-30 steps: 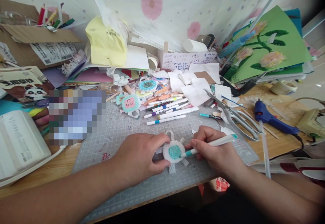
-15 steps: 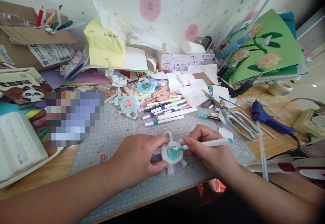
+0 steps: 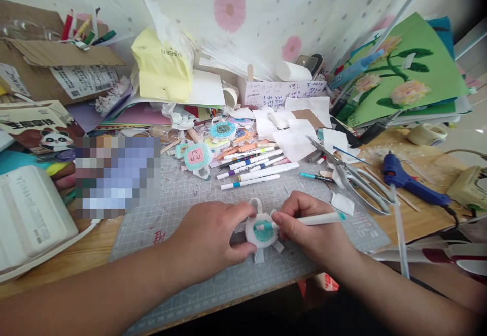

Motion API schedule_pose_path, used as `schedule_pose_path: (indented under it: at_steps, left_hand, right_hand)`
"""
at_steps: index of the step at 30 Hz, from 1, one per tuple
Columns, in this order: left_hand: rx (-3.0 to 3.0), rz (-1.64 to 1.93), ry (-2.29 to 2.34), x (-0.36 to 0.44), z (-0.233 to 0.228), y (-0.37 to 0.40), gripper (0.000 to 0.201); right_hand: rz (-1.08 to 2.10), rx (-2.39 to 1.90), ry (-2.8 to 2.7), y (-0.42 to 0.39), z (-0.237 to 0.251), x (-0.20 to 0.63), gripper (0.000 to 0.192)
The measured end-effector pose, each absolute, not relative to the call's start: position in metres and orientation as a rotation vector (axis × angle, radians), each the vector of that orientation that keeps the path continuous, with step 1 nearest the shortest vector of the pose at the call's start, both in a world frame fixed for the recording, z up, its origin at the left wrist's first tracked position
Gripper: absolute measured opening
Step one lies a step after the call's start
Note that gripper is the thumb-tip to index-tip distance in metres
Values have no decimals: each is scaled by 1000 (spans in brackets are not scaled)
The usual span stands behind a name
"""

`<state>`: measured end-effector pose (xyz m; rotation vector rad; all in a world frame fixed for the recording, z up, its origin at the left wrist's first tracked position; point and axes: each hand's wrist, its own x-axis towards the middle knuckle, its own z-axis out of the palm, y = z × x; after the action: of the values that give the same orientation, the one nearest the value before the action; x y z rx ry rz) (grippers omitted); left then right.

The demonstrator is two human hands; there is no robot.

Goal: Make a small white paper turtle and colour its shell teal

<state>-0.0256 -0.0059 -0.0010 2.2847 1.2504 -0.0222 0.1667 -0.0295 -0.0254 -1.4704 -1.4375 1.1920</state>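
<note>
A small round white craft piece [image 3: 250, 234] with a turquoise centre and a loop on top lies on the grey cutting mat [image 3: 178, 280]. Short strips stick out around its edge. My left hand [image 3: 207, 232] grips its left side between thumb and fingers. In my right hand [image 3: 310, 227] is a white marker [image 3: 323, 218] with turquoise ends, held like a pen. The marker's tip touches the turquoise centre. Two similar pieces, one with a pink face [image 3: 196, 155] and one with a blue centre [image 3: 222, 130], lie farther back.
Several markers [image 3: 249, 184] lie behind my hands. To the right are scissors [image 3: 361, 181] and a blue glue gun [image 3: 409, 181]. Paper scraps [image 3: 297, 143] cover the back. A white box-shaped device [image 3: 34, 219] with a cable stands at the left.
The marker's tip has shifted slightly left across the turquoise centre, and the marker lies a little flatter. Both hands keep their holds. The whole view has shifted slightly.
</note>
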Motion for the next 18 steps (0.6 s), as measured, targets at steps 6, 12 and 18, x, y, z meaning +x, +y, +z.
schedule_pose_path:
  at_steps: [6,12,18]
  left_hand:
    - [2284,-36,1246,-26,0,-5,37]
    - [2282,-39,1247,-26,-1,-7,37]
    - [2255,-45,1246,-26,1,-6,38]
  right_hand:
    - [1152,-1485,-1424,-27,-26,166,27]
    - [1120,-1498,-1393,-26,-25,167,27]
    - [1115,-1477,-1356,-25,-29,171,27]
